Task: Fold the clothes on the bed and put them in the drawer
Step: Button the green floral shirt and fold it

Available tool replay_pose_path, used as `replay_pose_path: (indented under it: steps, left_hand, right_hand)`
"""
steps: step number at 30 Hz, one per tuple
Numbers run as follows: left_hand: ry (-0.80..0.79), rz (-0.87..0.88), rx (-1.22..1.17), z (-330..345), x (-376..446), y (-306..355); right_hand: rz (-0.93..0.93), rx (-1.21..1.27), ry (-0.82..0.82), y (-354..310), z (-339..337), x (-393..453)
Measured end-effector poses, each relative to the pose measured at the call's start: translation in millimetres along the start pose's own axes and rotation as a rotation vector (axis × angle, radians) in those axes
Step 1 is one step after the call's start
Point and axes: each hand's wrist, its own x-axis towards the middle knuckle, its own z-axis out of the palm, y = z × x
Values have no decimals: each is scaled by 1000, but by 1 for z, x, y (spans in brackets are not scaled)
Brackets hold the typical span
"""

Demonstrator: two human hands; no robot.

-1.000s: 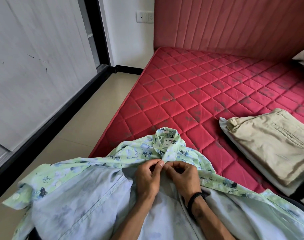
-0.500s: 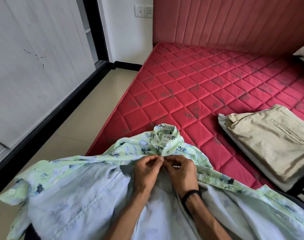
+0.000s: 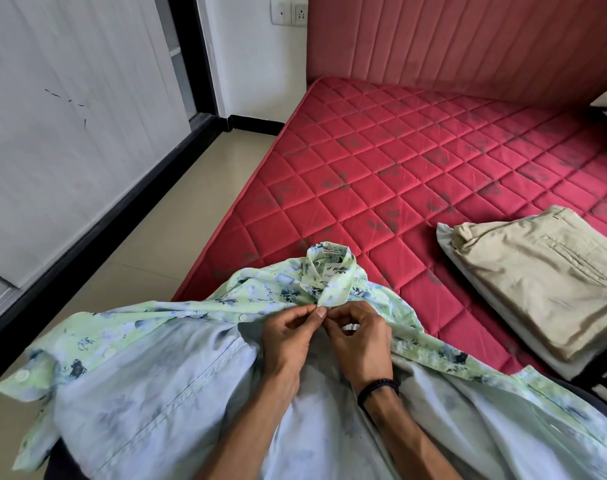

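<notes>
While on bed [image 3: 416, 161]: shirt [image 3: 163, 393] lies open
Left hand [image 3: 288, 337]: pinches shirt under collar
Right hand [image 3: 359, 337]: pinches shirt too
Pants [image 3: 544, 278]: folded, well apart

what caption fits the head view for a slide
Both hands, left hand and right hand, pinch the floral shirt below its collar; folded khaki trousers wait on the red mattress.

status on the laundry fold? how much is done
Done: khaki trousers lie folded on a pale folded garment on the mattress. In hand: left hand and right hand pinch the floral shirt just below its collar, still unfolded. Left: fold it; no drawer in view.
</notes>
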Motion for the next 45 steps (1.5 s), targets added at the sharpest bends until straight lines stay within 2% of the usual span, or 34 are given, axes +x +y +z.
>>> replay_pose_path:
  steps: [4, 7, 9, 12, 14, 17, 20, 25, 29, 33, 38, 39, 42, 45]
  left_hand:
    - [24, -128, -112, 3, 4, -1]
    - [10, -100, -89, 1, 5, 1]
    - [9, 25, 54, -2, 6, 1]
    - [-33, 319, 434, -6, 9, -3]
    - [-34, 386, 519, -7, 11, -3]
    - [-24, 392, 521, -7, 13, -4]
    - [-5, 321, 433, -7, 12, -6]
    - [4, -8, 69, 2, 5, -10]
    - [50, -197, -91, 0, 9, -10]
    - [17, -193, -131, -4, 15, -16]
    - [-19, -124, -94, -3, 13, -17]
    - [-35, -116, -88, -2, 12, -16]
    - [-94, -49, -5, -2, 9, -12]
    - [-128, 133, 192, -5, 13, -11]
  right_hand:
    - [-23, 30, 24, -2, 2, -1]
    - [-6, 37, 25, -1, 3, -3]
    - [28, 16, 0, 1, 3, -3]
    - [112, -39, -61, 3, 1, -1]
    - [128, -65, -59, 4, 0, 2]
    - [99, -102, -41, 2, 2, 1]
    - [75, -94, -37, 1, 3, 1]
    - [-91, -159, 4, -2, 6, -3]
    - [-171, -156, -8, -2, 13, -5]
    - [-73, -25, -39, -5, 5, -4]
    - [71, -16, -63, -2, 5, 1]
    - [159, 47, -81, 0, 5, 4]
    - [489, 458, -211, 4, 0, 15]
    - [556, 525, -262, 9, -5, 20]
